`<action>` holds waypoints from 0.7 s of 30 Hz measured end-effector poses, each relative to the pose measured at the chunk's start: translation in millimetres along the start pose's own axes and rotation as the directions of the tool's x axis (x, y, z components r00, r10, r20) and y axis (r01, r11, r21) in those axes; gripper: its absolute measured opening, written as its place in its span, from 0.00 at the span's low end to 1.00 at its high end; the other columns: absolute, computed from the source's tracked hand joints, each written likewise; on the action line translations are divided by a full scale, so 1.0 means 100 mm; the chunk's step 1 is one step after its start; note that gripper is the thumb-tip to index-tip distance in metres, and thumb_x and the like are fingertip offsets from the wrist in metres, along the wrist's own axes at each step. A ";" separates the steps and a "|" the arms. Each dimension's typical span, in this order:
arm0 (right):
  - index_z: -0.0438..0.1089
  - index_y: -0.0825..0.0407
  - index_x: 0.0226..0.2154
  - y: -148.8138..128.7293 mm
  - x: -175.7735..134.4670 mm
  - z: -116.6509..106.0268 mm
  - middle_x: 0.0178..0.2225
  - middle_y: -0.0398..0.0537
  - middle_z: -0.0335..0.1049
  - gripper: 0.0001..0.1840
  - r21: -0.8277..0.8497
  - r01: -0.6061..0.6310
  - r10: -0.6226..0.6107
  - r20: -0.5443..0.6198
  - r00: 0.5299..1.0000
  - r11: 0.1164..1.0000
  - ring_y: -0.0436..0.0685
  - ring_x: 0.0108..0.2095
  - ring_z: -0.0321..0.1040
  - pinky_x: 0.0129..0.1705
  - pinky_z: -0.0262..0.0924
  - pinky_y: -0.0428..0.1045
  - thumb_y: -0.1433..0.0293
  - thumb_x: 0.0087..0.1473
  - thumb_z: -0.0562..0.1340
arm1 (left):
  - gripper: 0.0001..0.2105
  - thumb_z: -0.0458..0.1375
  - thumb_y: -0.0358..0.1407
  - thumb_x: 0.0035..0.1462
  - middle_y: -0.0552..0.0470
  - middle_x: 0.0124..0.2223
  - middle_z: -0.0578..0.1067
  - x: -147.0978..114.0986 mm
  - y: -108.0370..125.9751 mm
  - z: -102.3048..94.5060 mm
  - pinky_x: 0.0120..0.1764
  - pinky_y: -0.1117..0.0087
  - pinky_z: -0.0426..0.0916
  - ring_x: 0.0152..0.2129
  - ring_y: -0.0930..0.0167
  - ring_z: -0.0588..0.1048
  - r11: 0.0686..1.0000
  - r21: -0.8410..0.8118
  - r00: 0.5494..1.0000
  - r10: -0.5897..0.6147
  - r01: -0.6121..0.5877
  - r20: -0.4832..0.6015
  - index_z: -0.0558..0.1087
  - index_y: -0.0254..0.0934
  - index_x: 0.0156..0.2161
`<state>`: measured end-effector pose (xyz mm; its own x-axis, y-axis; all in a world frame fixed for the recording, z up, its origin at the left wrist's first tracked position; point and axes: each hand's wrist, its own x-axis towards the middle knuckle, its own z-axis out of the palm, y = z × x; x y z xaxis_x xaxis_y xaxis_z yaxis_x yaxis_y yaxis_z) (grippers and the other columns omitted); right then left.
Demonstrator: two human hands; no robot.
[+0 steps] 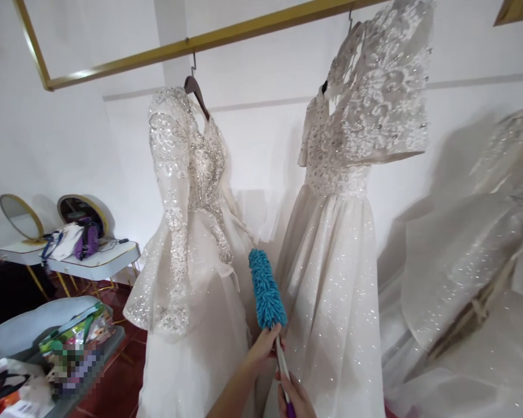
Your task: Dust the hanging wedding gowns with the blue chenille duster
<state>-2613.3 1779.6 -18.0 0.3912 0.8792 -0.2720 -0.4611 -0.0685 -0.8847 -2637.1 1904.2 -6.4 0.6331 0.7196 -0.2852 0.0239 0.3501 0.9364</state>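
A duster (267, 290) with a blue chenille head and a pale handle ending in purple points up and away from me. My left hand (265, 343) is closed round it just below the blue head. Lower down, my right hand (295, 396) grips the handle near its purple end. The duster head stands between two white gowns: a long-sleeved, sequined wedding dress (192, 249) on the left and a wide-sleeved, beaded wedding dress (337, 244) on the right. I cannot tell whether the fibres touch either skirt.
Both dresses hang from a gold rail (244, 29). More sparkly white gowns (466, 273) crowd the right side. At left are dressing tables (108, 255) with round mirrors (21, 217), and a grey-blue seat (39, 319) bearing bags.
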 end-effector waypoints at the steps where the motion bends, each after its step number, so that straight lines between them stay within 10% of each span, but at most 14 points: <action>1: 0.61 0.50 0.23 -0.06 0.01 0.07 0.11 0.32 0.60 0.30 -0.022 0.014 -0.013 0.028 1.000 1.000 0.41 0.05 0.49 0.08 0.39 0.39 0.41 0.33 0.62 | 0.28 0.56 0.63 0.35 0.57 0.21 0.66 -0.01 0.12 -0.05 0.25 0.72 0.56 0.18 0.76 0.64 1.000 -0.003 1.000 0.019 -0.019 -0.014 0.64 0.37 0.24; 9: 0.62 0.50 0.29 -0.45 0.30 0.46 0.10 0.30 0.59 0.26 -0.187 0.164 -0.128 0.192 0.973 0.969 0.42 0.07 0.49 0.10 0.47 0.39 0.44 0.44 0.56 | 0.23 0.60 0.57 0.38 0.59 0.22 0.68 0.04 0.79 -0.38 0.26 0.74 0.58 0.20 0.76 0.68 0.981 -0.080 0.978 0.165 -0.176 -0.128 0.65 0.37 0.29; 21: 0.63 0.51 0.24 0.30 0.56 0.18 0.11 0.33 0.60 0.35 -0.177 -0.011 0.026 0.083 0.996 0.984 0.43 0.05 0.51 0.08 0.44 0.41 0.36 0.29 0.58 | 0.17 0.57 0.53 0.47 0.56 0.21 0.69 0.37 -0.15 -0.58 0.28 0.69 0.60 0.23 0.70 0.71 0.994 -0.074 0.982 -0.091 0.079 -0.164 0.68 0.41 0.28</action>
<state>-2619.7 1835.6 -53.1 0.3121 0.9130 -0.2627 -0.3174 -0.1604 -0.9346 -2659.2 1959.7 -43.1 0.4931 0.7733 -0.3986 0.0167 0.4497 0.8930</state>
